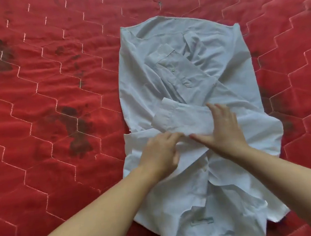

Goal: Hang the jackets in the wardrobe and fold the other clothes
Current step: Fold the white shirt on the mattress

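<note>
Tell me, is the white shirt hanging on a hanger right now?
No, the white shirt lies spread on the red quilted mattress, with the left hand and right hand on its folded sleeve.

Red quilted mattress [54, 89] with pale hexagon stitching; dark stains [78, 141] toward left side, possibly dirt.

Your two forearms are bare to the frame's lower edge, no sleeves, watch or rings showing; your left hand [160, 151] and right hand [224, 127] are gloveless, nails short and unpainted.
</note>
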Action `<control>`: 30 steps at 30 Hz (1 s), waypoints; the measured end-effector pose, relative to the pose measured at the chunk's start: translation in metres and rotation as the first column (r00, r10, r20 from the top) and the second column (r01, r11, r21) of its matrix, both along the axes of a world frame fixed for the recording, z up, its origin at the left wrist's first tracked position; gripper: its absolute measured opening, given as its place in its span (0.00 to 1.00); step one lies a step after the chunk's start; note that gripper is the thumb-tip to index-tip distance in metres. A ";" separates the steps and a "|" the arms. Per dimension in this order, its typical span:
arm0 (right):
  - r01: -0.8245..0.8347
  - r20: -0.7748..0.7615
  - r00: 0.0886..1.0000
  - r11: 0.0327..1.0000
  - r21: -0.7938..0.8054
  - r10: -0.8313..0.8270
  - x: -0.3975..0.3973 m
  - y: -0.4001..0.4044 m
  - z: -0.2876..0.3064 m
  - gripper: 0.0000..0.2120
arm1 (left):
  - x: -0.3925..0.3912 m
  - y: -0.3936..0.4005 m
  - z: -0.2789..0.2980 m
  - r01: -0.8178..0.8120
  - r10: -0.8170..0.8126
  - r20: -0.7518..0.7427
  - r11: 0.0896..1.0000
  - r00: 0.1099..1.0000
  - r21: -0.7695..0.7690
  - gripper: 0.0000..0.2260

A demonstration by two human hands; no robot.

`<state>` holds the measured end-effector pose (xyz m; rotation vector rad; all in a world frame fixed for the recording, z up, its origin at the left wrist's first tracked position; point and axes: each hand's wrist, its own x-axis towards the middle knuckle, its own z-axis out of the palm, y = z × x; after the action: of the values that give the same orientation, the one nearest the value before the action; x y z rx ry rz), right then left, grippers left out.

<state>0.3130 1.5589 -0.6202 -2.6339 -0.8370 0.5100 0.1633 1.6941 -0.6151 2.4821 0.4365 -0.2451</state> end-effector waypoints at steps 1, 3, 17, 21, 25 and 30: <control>-0.133 0.053 0.989 0.987 -0.086 0.138 -0.002 0.003 -0.004 0.46 | 0.000 0.013 -0.003 -0.071 0.071 0.003 0.997 0.997 0.022 0.23; -0.250 0.057 0.961 0.936 -0.247 0.272 0.000 0.011 -0.012 0.40 | 0.000 0.037 -0.008 -0.089 0.101 -0.083 0.988 0.991 0.129 0.24; 0.910 -0.964 0.140 0.412 0.035 -0.227 0.091 0.014 0.020 0.08 | -0.035 0.125 -0.021 -0.360 0.317 -0.393 0.932 0.863 -0.038 0.07; 0.836 -0.910 0.113 0.533 -0.130 -0.399 0.098 0.005 0.002 0.15 | -0.039 0.125 -0.025 -0.417 0.364 -0.367 0.906 0.856 -0.076 0.10; 0.880 -0.861 0.161 0.465 -0.095 -0.482 0.112 0.025 0.004 0.10 | -0.039 0.127 -0.030 -0.459 0.401 -0.331 0.881 0.854 -0.115 0.12; 0.915 -0.957 0.171 0.398 0.067 -0.234 0.131 0.042 0.018 0.23 | -0.044 0.124 -0.036 -0.504 0.440 -0.299 0.844 0.847 -0.185 0.12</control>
<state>0.4437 1.6009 -0.6021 -1.3789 0.4713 0.9033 0.1195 1.8178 -0.6515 2.0142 1.0411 -0.3782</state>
